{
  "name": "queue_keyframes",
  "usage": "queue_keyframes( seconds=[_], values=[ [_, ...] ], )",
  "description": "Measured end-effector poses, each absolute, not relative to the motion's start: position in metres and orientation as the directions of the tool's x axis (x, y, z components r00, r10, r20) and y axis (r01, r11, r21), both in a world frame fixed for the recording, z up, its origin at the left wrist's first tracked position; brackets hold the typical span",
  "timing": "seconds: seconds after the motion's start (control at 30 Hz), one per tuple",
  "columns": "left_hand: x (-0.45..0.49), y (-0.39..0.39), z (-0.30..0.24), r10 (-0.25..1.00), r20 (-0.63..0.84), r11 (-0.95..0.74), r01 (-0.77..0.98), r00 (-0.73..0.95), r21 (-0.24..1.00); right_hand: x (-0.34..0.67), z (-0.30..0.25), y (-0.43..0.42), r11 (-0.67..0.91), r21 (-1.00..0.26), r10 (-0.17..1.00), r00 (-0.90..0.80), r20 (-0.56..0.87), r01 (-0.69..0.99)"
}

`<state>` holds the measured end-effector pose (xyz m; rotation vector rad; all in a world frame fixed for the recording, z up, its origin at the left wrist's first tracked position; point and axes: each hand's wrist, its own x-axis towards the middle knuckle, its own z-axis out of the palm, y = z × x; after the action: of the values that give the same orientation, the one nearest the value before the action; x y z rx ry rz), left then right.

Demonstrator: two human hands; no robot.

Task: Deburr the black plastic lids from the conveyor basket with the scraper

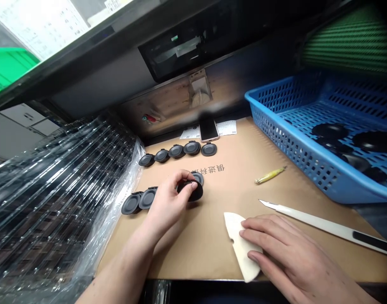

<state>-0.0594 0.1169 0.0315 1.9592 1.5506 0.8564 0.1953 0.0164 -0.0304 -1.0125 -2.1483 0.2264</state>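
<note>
Closest to me, my right hand (285, 249) lies open, fingers spread flat across a cream plastic card (242, 247) with a small notch in its edge, not clenching it. Just beyond, my left hand (169, 198) is gripping a black round cap (193, 191), fingers and thumb pinched around its rim, right over the brown cardboard (209, 257) that covers the worktop. Tucked just behind that cap sits a round dark case (198, 178), partly hidden. To the left of my wrist, two more round dark cases (139, 201) lie flat, touching each other, in the same line.

Moving out to the right, a long white utility knife (326, 226) lies with its bare blade pointing left, and a slim yellow tool (269, 175) sits further up. Printed Chinese characters (209, 169) run across the cardboard, and past them a row of five round dark cases (177, 151) lines up neatly.

On the left, a tall stack wrapped in clear plastic film (63, 190) bulges against the cardboard. A blue plastic basket (294, 147) holds several black discs (331, 131) on the right. At the far edge, a phone (209, 128) rests on printed papers (226, 127).
</note>
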Motion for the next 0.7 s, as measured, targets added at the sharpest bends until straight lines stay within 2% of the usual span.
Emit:
queue_keyframes(
  seconds=[0.27,0.57,0.7],
  values=[
    [-0.062,0.175,0.027,0.958,0.122,-0.287,0.850,0.260,0.442,0.192,-0.030,0.017,0.675,-0.435,0.719,-0.399,0.570,0.596],
    [-0.028,0.217,0.040,0.933,0.139,-0.356,0.905,0.332,0.232,0.192,-0.029,0.020,0.662,-0.509,0.742,-0.384,0.550,0.550],
    [-0.004,0.251,0.043,0.907,0.146,-0.413,0.903,0.395,0.122,0.191,-0.036,0.023,0.678,-0.480,0.722,-0.380,0.579,0.557]
  ],
)
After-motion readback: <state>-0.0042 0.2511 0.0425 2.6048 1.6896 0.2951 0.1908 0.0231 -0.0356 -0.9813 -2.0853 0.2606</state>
